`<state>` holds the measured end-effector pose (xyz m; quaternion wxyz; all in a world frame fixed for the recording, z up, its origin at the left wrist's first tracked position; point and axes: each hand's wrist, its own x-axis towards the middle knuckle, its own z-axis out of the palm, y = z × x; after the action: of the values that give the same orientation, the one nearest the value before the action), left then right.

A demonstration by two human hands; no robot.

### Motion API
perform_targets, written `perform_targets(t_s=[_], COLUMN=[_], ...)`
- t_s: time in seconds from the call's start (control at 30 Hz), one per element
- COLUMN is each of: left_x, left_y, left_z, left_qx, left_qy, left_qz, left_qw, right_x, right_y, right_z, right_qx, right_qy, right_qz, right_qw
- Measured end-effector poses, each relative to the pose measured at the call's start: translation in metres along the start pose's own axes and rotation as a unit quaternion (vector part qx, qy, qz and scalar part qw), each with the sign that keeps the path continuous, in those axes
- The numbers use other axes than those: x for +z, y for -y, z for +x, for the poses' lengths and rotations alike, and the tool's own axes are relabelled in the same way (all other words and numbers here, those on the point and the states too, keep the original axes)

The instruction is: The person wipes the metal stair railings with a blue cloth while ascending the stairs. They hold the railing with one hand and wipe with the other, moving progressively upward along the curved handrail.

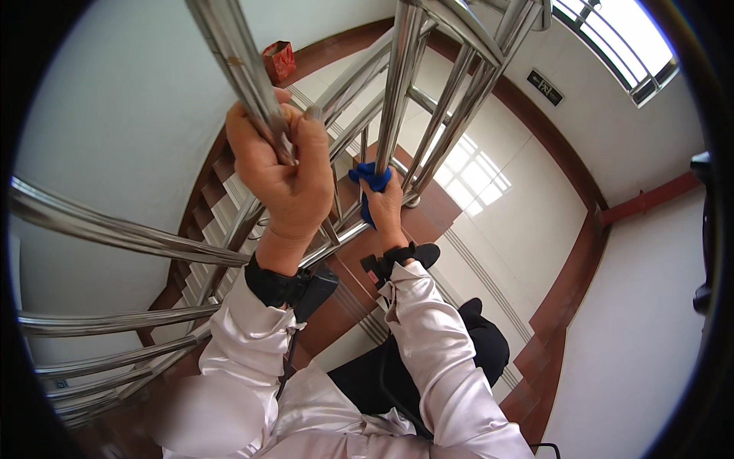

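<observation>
A shiny metal handrail (238, 65) comes down from the top left, and my left hand (287, 172) is closed round its lower part. Lower and to the right, my right hand (384, 205) grips a blue cloth (373, 180). The cloth is pressed against the bottom of an upright metal post (396, 92) and bunched partly around it. My right fingertips are mostly hidden behind the cloth and post. Both wrists wear black bands with dark devices attached.
More metal railings (122, 233) curve along the left. Stairs (195, 283) with red-brown edges lie beneath them. A red bag (280, 61) stands by the far wall. The landing floor (527, 206) has pale tiles; a barred window (623, 38) and an exit sign (545, 86) are at the upper right.
</observation>
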<state>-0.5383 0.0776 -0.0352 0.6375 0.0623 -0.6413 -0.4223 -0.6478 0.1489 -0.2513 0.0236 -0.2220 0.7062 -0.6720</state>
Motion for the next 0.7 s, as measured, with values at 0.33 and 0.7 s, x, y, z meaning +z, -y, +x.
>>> perform_targets(t_s=[0.33, 0.7], left_x=[0.000, -0.046], left_y=[-0.006, 0.115], left_z=[-0.007, -0.149], left_qx=[-0.112, -0.418], left_qy=[0.031, 0.163], left_qz=[-0.108, -0.043], left_qw=[0.987, 0.892], right_x=[0.003, 0.014], right_y=[0.001, -0.099], right_z=[0.019, -0.019], right_qx=[-0.061, 0.037], right_qy=[-0.007, -0.023], right_qz=[0.038, 0.006], right_qw=[0.997, 0.999])
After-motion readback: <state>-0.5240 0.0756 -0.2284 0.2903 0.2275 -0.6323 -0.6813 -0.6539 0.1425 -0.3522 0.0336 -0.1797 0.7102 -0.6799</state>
